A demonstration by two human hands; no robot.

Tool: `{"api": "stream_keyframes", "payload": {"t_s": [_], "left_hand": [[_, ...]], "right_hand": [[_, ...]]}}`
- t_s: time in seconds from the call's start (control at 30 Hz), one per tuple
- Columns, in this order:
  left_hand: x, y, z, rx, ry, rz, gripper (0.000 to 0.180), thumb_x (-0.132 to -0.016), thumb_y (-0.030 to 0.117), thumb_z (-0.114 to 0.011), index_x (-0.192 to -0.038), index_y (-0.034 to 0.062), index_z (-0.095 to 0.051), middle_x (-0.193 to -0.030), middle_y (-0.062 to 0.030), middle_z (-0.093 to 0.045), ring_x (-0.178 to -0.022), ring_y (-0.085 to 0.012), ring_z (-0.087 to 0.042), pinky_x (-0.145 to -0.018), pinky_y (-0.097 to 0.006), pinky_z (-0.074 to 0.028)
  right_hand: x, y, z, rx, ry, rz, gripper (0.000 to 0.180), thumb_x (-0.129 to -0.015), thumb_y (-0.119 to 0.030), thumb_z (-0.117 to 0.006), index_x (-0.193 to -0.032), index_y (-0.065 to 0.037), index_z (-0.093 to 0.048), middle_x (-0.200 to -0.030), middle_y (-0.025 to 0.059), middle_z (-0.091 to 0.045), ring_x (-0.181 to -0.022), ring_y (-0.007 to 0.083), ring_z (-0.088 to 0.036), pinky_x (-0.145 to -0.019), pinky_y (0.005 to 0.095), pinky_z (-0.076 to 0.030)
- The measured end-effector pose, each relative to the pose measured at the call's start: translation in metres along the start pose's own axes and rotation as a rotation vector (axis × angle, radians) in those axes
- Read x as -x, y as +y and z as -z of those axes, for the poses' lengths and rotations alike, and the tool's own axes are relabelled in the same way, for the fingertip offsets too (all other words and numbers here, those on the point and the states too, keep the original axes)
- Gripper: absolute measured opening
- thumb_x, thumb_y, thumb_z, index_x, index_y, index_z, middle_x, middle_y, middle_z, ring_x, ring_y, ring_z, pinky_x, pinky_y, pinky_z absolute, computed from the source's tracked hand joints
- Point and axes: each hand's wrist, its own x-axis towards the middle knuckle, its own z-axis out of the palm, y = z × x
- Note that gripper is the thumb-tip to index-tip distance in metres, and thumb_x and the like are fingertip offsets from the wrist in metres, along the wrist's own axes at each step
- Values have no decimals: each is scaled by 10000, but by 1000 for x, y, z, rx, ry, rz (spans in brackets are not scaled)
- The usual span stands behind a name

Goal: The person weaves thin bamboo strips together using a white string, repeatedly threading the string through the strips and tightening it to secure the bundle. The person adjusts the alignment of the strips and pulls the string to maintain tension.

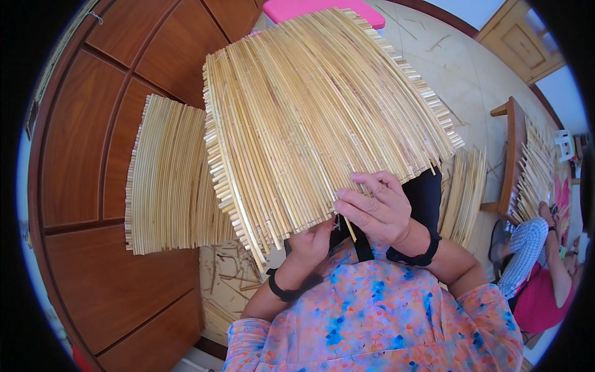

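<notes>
**Observer:** Looking down past your floral sleeves (pixel 384 316), both wrists carry a black band (pixel 282 290). Your right hand (pixel 375 211) sits at the lower edge of the reed mat (pixel 316 118), fingers (pixel 365 186) curled together, thumb and forefinger pinching a single loose reed (pixel 349 228) that juts down from the mat's rim.

**Operator:** And my left?

**Observer:** Your left hand (pixel 310 245) is tucked under the mat's lower edge, just beside the right. Most of it is hidden by the reeds; it looks closed against the underside, but whether it clamps the mat I cannot tell. A dark thread (pixel 338 223) hangs between the two hands.

**Operator:** Where does the mat lie?

**Observer:** Raised in front of you, tilted, filling the middle of the view, fanning wider toward the top. Its reeds run lengthwise away from you, with uneven cut ends along the left and right edges. A black garment (pixel 424 192) shows behind your right hand.

**Operator:** Further out?

**Observer:** Left of the mat, a stack of finished mats (pixel 164 180) leans against a brown wooden cabinet (pixel 80 142). Reed scraps (pixel 229 273) litter the pale floor below it. Right of your hand, more mats (pixel 462 195) stand on edge. Beyond the mat's top edge, a pink stool (pixel 291 9). At far right, another person (pixel 539 273) in checked sleeve and red top sits by a wooden frame (pixel 511 149) holding reeds.
</notes>
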Motion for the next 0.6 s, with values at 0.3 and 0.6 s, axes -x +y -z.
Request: {"api": "stream_keyframes", "payload": {"t_s": [0.3, 0.6], "left_hand": [[2, -10, 2, -72, 12, 20, 362, -924, -47, -685, -1277, -25, -608, -1194, -78, -686, -1055, -177, -662, -925, -315, -543], [4, -20, 11, -130, -48, 54, 312, -896, -65, -694, -1203, -18, -661, -1115, -76, -710, -980, -176, -691, -827, -311, -586]], "right_hand": [[1, -1, -2, -34, 16, -22, 296, -813, -155, -694, -1095, -87, -752, -1152, 72, -732, -1050, 338, -685, -825, 415, -505], [1, 2, -1, -27, 10, -4, 300, -804, -145, -703, -1095, -88, -747, -1125, 54, -729, -1037, 342, -688, -809, 413, -514]]}}
